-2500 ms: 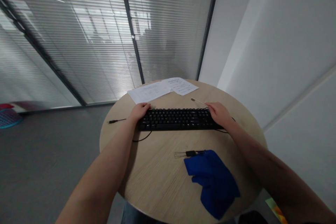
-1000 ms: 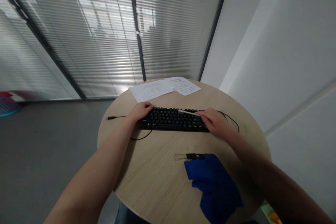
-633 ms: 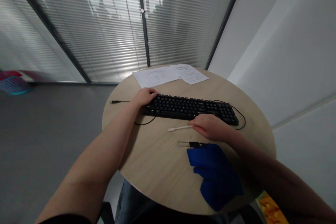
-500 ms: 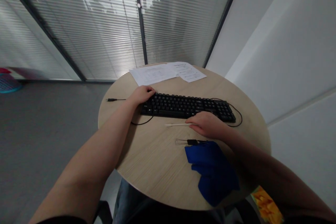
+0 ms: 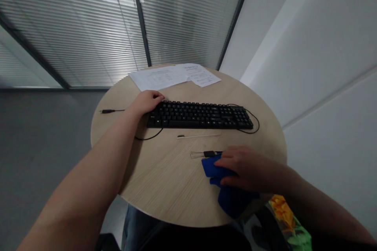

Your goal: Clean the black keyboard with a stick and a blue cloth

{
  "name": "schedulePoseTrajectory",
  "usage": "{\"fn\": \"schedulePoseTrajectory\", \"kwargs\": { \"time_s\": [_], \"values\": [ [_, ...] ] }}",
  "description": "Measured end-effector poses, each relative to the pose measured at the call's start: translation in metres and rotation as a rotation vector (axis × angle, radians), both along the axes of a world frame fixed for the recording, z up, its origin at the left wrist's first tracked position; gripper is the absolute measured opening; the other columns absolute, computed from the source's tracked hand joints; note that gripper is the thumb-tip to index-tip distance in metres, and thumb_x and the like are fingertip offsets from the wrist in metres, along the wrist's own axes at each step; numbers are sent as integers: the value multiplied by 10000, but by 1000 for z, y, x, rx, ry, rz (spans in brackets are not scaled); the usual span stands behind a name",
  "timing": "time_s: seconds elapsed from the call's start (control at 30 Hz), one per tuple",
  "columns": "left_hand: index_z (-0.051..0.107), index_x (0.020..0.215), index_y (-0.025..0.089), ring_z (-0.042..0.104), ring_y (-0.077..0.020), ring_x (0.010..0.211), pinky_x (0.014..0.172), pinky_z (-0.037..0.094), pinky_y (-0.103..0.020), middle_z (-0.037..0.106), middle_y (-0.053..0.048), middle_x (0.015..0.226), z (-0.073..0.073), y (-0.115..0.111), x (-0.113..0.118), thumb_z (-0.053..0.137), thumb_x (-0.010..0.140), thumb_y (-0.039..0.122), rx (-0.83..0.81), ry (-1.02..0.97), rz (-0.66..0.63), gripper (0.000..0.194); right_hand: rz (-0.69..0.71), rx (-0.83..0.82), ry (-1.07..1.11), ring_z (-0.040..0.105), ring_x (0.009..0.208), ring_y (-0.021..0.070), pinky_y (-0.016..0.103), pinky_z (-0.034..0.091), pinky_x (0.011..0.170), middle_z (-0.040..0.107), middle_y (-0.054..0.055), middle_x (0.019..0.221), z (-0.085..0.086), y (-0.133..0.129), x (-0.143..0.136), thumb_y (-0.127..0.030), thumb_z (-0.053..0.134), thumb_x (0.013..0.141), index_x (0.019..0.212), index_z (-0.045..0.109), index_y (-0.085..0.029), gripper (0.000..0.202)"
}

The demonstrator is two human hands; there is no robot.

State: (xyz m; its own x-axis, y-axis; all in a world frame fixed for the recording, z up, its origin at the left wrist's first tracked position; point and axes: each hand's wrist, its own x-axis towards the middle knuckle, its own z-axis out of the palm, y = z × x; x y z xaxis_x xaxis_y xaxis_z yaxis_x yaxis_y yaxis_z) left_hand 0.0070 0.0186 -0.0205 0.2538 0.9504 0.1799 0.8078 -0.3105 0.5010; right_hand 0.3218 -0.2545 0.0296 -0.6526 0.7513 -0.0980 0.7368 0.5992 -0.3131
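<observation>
On the head view's round table point(image 5: 165, 176), toward twelve o'clock, the black keyboard point(image 5: 200, 116) is gripped at its left end by the left hand point(image 5: 149, 101). Toward four o'clock, the blue cloth point(image 5: 235, 200) is touched by the right hand point(image 5: 240, 166); whether it is gripped cannot be told. At the keyboard's six o'clock, a thin brush point(image 5: 198, 136) is laid.

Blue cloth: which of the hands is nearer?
Right. The right hand is over the blue cloth; the left hand is farther off, at the left end of the keyboard.
</observation>
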Motion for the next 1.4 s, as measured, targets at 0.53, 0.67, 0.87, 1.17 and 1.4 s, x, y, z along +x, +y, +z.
{"fn": "schedulePoseTrajectory", "kwargs": {
  "time_s": [0.53, 0.67, 0.87, 1.17, 1.4],
  "values": [
    [784, 1016, 170, 668, -261, 973, 943, 492, -338, 746, -108, 1091, 9, -9, 8, 505, 872, 369, 223, -90, -49, 371, -152, 71, 58, 574, 1156, 272, 440, 447, 1035, 649, 123, 1262, -36, -5, -27, -129, 552, 803, 1278, 639, -184, 487],
    [779, 1009, 170, 671, -253, 951, 940, 492, -337, 750, -108, 1076, 15, -13, 9, 500, 881, 361, 247, -111, -56, 363, -212, 8, 147, 623, 975, 232, 388, 494, 917, 701, 70, 1018, -24, -4, -18, -93, 528, 757, 1041, 700, -202, 350],
    [772, 1026, 182, 666, -240, 910, 900, 503, -349, 752, -91, 1071, 26, -24, 18, 495, 886, 373, 231, -71, -144, 364, -212, 23, 561, 617, 785, 188, 314, 500, 727, 676, 29, 864, 25, 21, 11, -152, 496, 771, 933, 660, -215, 239],
    [774, 913, 255, 667, -231, 883, 846, 496, -356, 751, -61, 948, 50, -97, 68, 555, 878, 291, 131, 118, -693, 225, -445, -174, 1077, 657, 777, 230, 341, 524, 695, 696, 37, 905, 33, 72, 3, -365, 600, 717, 1080, 634, -231, 389],
    [695, 1222, 254, 677, -242, 1053, 907, 514, -383, 736, -93, 1170, 49, -116, 81, 550, 941, 381, -103, -396, -742, 341, -463, -232, 1235, 666, 756, 230, 359, 532, 704, 702, 37, 853, -11, 98, 7, -427, 633, 723, 998, 609, -241, 333]
  ]
}}
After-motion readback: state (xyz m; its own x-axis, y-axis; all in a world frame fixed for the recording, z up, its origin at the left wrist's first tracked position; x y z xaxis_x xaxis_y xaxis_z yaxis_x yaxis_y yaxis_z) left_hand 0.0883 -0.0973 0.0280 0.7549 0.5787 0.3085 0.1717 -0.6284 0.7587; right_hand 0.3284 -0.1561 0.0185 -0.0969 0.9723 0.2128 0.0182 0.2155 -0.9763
